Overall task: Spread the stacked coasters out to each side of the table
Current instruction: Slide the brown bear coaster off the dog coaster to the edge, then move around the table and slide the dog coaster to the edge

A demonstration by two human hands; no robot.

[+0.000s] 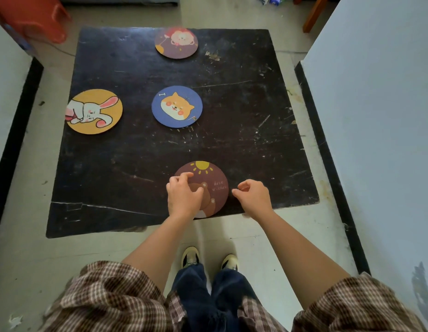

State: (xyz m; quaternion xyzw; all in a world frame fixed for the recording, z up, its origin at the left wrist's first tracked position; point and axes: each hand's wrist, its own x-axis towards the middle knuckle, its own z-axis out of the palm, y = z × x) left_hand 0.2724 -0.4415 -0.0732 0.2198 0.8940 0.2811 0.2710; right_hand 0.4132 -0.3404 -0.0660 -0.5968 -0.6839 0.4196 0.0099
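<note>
At the table's [100, 188] near edge, the left hand [183, 197] rests curled on the brown coaster [209, 180]; the right hand [252, 195] hovers beside it, loosely curled, holding nothing. Farther off lie the blue coaster [177, 106], yellow coaster [94, 111] at left, and purple coaster [176, 43] at the far edge.

I read only one text: "best wishes", handwritten-style in pale letters on the brown bear coaster [209, 178] at the table's near edge; I find no other legible lettering.
</note>
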